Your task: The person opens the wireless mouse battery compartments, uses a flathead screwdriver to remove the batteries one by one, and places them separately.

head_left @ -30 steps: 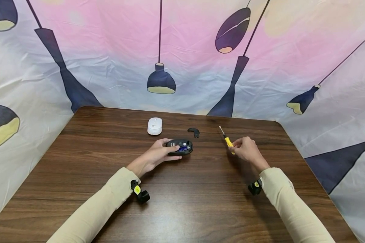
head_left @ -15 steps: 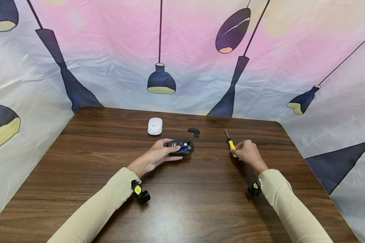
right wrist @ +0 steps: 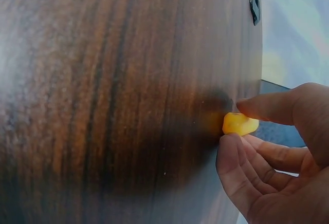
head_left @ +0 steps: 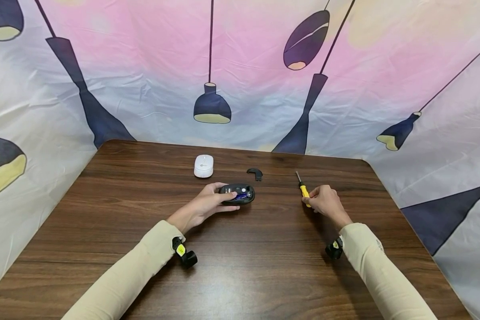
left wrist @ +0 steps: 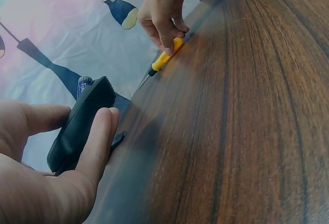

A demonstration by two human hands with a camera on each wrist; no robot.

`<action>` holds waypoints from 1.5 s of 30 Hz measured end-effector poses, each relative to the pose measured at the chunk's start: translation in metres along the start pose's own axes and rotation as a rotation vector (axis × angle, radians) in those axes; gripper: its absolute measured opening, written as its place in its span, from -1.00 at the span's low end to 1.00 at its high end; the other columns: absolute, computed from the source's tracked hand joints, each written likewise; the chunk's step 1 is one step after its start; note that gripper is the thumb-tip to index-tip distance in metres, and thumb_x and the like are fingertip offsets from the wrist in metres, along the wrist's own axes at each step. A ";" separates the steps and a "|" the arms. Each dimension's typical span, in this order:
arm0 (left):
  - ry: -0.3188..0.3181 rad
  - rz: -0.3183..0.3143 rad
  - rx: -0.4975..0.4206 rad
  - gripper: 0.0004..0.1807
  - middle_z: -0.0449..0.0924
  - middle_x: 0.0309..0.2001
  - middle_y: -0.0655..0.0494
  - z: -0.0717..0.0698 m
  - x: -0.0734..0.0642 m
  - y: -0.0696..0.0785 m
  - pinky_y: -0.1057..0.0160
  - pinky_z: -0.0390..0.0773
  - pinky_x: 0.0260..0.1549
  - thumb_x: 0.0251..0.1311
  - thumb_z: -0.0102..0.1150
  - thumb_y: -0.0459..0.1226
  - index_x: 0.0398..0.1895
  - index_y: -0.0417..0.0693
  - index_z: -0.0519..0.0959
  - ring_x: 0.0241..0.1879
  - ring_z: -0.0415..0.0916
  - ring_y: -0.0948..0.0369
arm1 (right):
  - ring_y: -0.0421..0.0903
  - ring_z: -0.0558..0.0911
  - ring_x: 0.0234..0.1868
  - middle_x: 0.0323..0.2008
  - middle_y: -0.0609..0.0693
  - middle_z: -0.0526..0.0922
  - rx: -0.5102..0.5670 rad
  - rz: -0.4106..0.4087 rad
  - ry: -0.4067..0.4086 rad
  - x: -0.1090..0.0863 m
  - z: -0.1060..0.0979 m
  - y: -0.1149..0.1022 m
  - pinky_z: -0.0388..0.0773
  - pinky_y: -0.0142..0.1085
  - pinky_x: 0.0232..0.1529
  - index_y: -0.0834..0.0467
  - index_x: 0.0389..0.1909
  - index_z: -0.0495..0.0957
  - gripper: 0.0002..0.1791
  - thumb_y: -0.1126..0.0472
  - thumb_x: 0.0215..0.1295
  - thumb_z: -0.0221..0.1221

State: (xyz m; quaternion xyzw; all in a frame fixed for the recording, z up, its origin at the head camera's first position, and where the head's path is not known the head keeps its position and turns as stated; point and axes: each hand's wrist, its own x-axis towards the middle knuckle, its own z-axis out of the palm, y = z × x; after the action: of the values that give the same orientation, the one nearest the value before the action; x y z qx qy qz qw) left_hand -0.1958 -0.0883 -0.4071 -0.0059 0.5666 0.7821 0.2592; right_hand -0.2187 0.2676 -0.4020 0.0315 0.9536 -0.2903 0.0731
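My left hand (head_left: 202, 205) grips a black computer mouse (head_left: 248, 189), its underside facing up and its battery bay uncovered. A blue battery (head_left: 243, 195) sits in the bay, partly under my thumb; its end shows above the mouse (left wrist: 77, 136) in the left wrist view. Over on the right, my right hand (head_left: 329, 202) pinches the yellow handle of a screwdriver (head_left: 304, 190) between thumb and fingers. The screwdriver's metal tip points away from me, toward the table's far edge. Only the butt of the yellow handle (right wrist: 240, 124) shows in the right wrist view.
A white computer mouse (head_left: 203, 167) lies at the back, left of centre. Beyond the black mouse lies a curved black cover piece (head_left: 257, 173). The brown wooden table (head_left: 240, 266) ends at a cloth backdrop (head_left: 160, 106) printed with lamps.
My right hand has shifted the screwdriver slightly right and toward me, mostly in the first half second. The left hand and the black mouse stay nearly still.
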 end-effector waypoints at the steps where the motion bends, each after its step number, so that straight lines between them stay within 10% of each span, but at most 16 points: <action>1: 0.001 0.001 0.001 -0.34 0.19 0.36 -0.40 0.000 0.000 0.000 0.05 0.66 0.09 0.42 0.12 -0.46 0.47 -0.37 0.06 0.11 0.57 -0.16 | -0.12 0.66 -0.55 -0.47 0.10 0.71 0.001 0.001 -0.002 0.000 0.000 0.000 0.68 -0.28 -0.51 0.36 -0.19 0.65 -0.70 0.15 0.36 0.32; 30: -0.017 -0.006 0.008 -0.34 0.19 0.37 -0.39 0.001 -0.002 0.002 0.05 0.64 0.12 0.44 0.11 -0.43 0.48 -0.37 0.06 0.19 0.49 -0.28 | -0.04 0.61 -0.36 -0.34 0.07 0.67 -0.069 -0.076 0.031 -0.008 -0.011 -0.026 0.59 -0.24 -0.38 0.24 -0.28 0.65 -0.69 0.03 0.29 0.37; 45: -0.012 -0.009 0.008 -0.30 0.19 0.37 -0.39 0.002 -0.003 0.003 0.05 0.64 0.12 0.44 0.11 -0.42 0.51 -0.35 0.02 0.20 0.48 -0.29 | -0.09 0.56 -0.39 -0.42 0.00 0.66 -0.020 -0.278 -0.001 -0.011 0.002 -0.046 0.49 -0.29 -0.41 0.21 -0.32 0.69 -0.88 0.22 0.32 0.33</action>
State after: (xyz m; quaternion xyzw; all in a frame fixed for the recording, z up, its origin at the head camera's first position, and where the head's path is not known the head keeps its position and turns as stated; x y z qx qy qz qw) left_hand -0.1937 -0.0887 -0.4030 -0.0027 0.5679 0.7789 0.2660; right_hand -0.2125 0.2282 -0.3770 -0.1016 0.9517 -0.2879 0.0330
